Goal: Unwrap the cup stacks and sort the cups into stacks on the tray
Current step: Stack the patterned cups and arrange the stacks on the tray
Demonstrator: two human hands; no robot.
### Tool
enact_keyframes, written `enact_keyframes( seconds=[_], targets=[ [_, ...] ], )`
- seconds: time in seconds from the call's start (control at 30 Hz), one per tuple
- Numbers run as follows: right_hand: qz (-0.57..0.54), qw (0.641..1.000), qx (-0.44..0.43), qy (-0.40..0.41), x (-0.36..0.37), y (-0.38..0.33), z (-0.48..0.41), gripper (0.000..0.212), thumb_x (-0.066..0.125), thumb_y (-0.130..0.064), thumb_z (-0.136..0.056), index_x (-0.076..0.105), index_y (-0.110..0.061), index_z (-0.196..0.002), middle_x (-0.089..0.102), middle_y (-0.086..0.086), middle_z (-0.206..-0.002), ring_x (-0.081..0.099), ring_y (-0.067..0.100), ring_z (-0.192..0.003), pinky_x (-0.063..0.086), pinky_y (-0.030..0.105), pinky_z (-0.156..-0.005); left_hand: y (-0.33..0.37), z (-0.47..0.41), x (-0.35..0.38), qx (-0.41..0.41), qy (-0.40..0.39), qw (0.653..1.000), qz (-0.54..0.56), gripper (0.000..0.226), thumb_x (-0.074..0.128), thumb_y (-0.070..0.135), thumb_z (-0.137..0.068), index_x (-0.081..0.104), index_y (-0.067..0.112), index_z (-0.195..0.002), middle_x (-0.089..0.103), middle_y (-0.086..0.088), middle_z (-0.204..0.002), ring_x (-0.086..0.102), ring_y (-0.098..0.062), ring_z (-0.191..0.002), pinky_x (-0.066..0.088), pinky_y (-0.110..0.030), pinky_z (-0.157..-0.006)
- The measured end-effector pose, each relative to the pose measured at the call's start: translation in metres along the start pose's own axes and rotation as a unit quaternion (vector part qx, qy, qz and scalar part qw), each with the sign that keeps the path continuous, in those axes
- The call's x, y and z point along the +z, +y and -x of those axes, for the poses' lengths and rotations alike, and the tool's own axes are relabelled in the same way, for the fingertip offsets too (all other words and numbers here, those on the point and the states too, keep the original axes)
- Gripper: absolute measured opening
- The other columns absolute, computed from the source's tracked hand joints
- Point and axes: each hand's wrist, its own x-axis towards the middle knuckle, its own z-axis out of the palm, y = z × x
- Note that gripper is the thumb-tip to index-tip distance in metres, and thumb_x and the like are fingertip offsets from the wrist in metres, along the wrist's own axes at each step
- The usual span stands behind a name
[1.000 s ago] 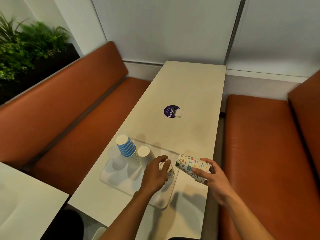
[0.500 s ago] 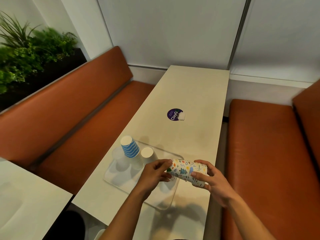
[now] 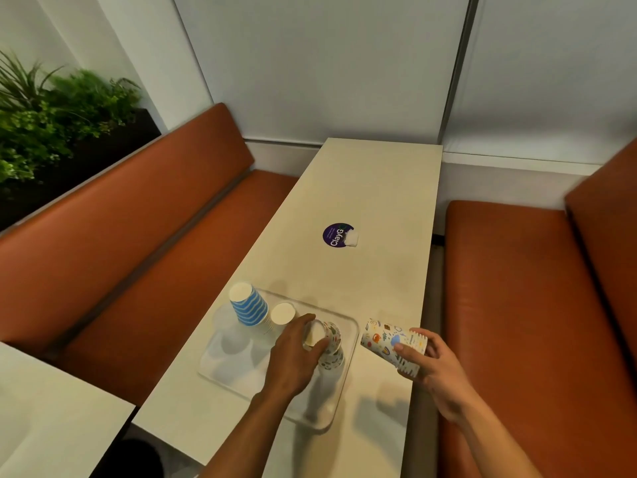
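Note:
A clear tray [image 3: 225, 369] lies on the near end of the table. On its far left stands an upside-down stack of blue-striped cups [image 3: 249, 307], with a plain white cup stack [image 3: 282, 313] beside it. My left hand [image 3: 294, 353] grips a patterned cup [image 3: 329, 334] on top of a short patterned stack [image 3: 331, 357] on the tray's right side. My right hand [image 3: 431, 362] holds a sideways stack of patterned cups [image 3: 389, 341] above the table, just right of the tray.
A purple round sticker [image 3: 337, 235] with a white scrap sits mid-table. Orange benches [image 3: 517, 305] flank the table [image 3: 372, 188] on both sides. Another table corner [image 3: 51, 408] is at the lower left, and plants [image 3: 51, 115] stand at the upper left.
Both hands held the patterned stack together half a second ago. Now my left hand has carried one cup away to the stack on the tray, and my right hand has drawn the rest to the right.

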Motion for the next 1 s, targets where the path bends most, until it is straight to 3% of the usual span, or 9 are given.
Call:
enact_keyframes(
  seconds=[0.1,0.27,0.4,0.53,0.73,0.8,0.87,1.0],
  targets=[
    [-0.013,1.0,0.001,-0.001,0.0,-0.003,0.0,0.071,0.09,-0.017,-0.066,0.058,-0.013,-0.129,0.073,0.011,-0.122,0.074,0.031,-0.105,0.059,0.034,-0.07,0.003,-0.006,0.007,0.018,-0.023,0.997,-0.067,0.053,0.072,0.035,-0.094,0.051,0.027,-0.143,0.054,0.011,-0.138,0.052,-0.01,-0.126,0.038,-0.023,-0.1],
    [-0.007,1.0,0.002,0.016,0.001,-0.002,-0.003,0.085,0.101,-0.028,-0.055,0.06,-0.015,-0.128,0.074,0.009,-0.12,0.074,0.031,-0.105,0.058,0.034,-0.072,0.0,-0.014,0.02,-0.008,-0.082,0.99,-0.119,0.054,0.068,0.033,-0.097,0.046,0.024,-0.146,0.052,0.006,-0.146,0.049,-0.016,-0.133,0.037,-0.029,-0.105],
    [-0.016,1.0,-0.004,0.014,0.003,0.001,-0.003,0.072,0.095,-0.021,-0.063,0.062,-0.018,-0.127,0.073,0.008,-0.121,0.074,0.029,-0.104,0.057,0.031,-0.069,-0.002,-0.014,0.031,-0.016,-0.096,0.987,-0.13,0.054,0.066,0.029,-0.098,0.045,0.024,-0.147,0.052,0.004,-0.147,0.051,-0.019,-0.132,0.038,-0.028,-0.105],
    [-0.001,1.0,-0.006,0.007,0.007,0.001,-0.004,0.083,0.103,-0.03,-0.051,0.064,-0.021,-0.125,0.076,0.006,-0.117,0.074,0.031,-0.106,0.059,0.048,-0.092,-0.002,-0.012,0.034,-0.018,-0.102,0.988,-0.117,0.055,0.068,0.025,-0.097,0.047,0.026,-0.148,0.054,0.004,-0.147,0.053,-0.02,-0.131,0.041,-0.028,-0.106],
    [0.008,1.0,0.002,-0.011,0.008,0.004,0.0,0.066,0.09,-0.02,-0.068,0.063,-0.024,-0.127,0.073,0.008,-0.12,0.073,0.033,-0.107,0.062,0.051,-0.087,-0.008,0.001,0.028,-0.006,-0.064,0.998,-0.022,0.047,0.073,0.025,-0.091,0.057,0.038,-0.134,0.065,0.01,-0.126,0.07,-0.018,-0.096,0.059,-0.035,-0.085],
    [0.005,1.0,0.003,-0.018,0.009,0.004,0.002,0.069,0.091,-0.019,-0.065,0.063,-0.025,-0.128,0.073,0.01,-0.12,0.072,0.035,-0.107,0.062,0.053,-0.087,-0.004,0.008,0.026,-0.043,-0.037,0.996,0.068,0.03,0.073,0.031,-0.093,0.065,0.039,-0.121,0.072,0.007,-0.113,0.074,-0.02,-0.081,0.061,-0.039,-0.069],
    [0.007,1.0,0.006,-0.027,0.011,0.005,0.002,0.069,0.091,-0.016,-0.064,0.065,-0.025,-0.127,0.072,0.014,-0.12,0.073,0.037,-0.106,0.062,0.053,-0.087,0.007,0.017,0.023,-0.088,-0.031,0.976,0.198,0.018,0.069,0.032,-0.098,0.069,0.029,-0.115,0.073,-0.002,-0.108,0.072,-0.023,-0.067,0.058,-0.037,-0.059],
    [0.022,0.998,0.013,-0.064,0.021,0.006,0.004,0.064,0.091,-0.008,-0.064,0.07,-0.024,-0.123,0.071,0.018,-0.12,0.073,0.038,-0.105,0.06,0.056,-0.09,0.019,0.03,0.015,-0.118,-0.093,0.937,0.316,0.03,0.066,0.037,-0.099,0.066,0.022,-0.125,0.072,-0.012,-0.113,0.074,-0.03,-0.08,0.061,-0.037,-0.069]
  ],
)
